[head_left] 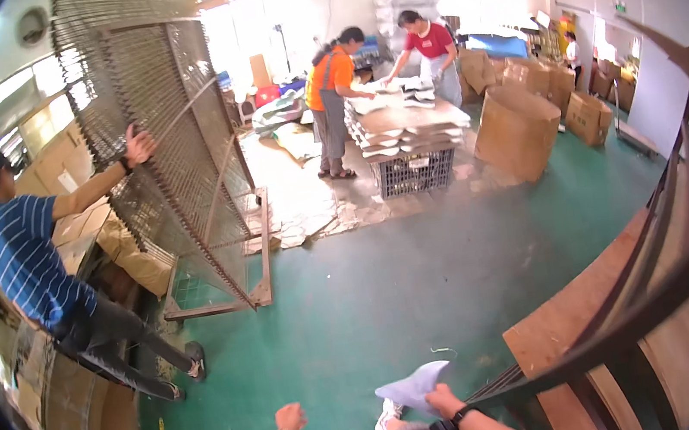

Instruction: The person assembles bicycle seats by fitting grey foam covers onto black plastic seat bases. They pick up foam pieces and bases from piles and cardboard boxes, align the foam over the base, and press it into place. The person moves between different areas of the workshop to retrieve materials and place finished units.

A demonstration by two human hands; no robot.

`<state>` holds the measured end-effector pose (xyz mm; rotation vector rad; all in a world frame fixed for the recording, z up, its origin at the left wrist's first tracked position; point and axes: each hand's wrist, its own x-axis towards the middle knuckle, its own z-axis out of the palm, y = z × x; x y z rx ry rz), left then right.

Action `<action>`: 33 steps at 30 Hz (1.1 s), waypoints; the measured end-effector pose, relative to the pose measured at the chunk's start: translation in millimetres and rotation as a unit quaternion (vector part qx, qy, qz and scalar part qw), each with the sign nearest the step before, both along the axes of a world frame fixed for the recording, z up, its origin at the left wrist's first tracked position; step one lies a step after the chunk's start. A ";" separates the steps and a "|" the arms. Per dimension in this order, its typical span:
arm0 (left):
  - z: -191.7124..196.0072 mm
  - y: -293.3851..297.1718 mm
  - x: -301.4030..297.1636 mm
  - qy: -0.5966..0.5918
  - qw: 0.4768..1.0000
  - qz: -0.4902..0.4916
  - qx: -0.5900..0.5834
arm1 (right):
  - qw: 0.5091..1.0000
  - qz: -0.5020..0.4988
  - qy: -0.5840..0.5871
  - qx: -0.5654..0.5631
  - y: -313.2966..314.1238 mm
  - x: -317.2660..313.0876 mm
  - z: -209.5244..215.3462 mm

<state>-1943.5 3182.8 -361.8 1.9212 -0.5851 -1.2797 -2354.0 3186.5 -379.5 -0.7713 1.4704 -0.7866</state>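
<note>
Brown cardboard boxes (pixel 558 82) crowd the far right side of the green floor (pixel 390 296), a large rounded one (pixel 516 131) standing nearest the plastic crate (pixel 415 173) at mid-floor. More flattened brown cartons (pixel 80 224) pile along the left wall. A small green sign (pixel 620 6) hangs high on the right wall, too small to make out.

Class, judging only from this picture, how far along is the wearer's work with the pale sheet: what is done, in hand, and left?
Done: the right hand has a pale sheet in its grip, beside the brown rack shelves. In hand: the sheet is held above the green floor, not resting on anything; the left hand is a loose fist, holding nothing visible. Left: the sheet is not yet set down anywhere.
</note>
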 end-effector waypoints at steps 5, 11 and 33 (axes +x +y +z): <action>41.5 -166.5 -112.6 0.062 0.991 -0.108 0.041 | 0.975 0.147 0.166 -0.005 -172.3 26.4 -8.9; 92.9 -321.6 -112.8 0.002 0.982 -0.180 -0.056 | 0.968 0.173 0.165 -0.075 -359.0 -13.3 93.4; 163.9 -1032.3 -600.4 0.033 0.784 -0.588 -0.198 | 0.972 0.116 0.166 -0.119 -874.3 -342.4 140.7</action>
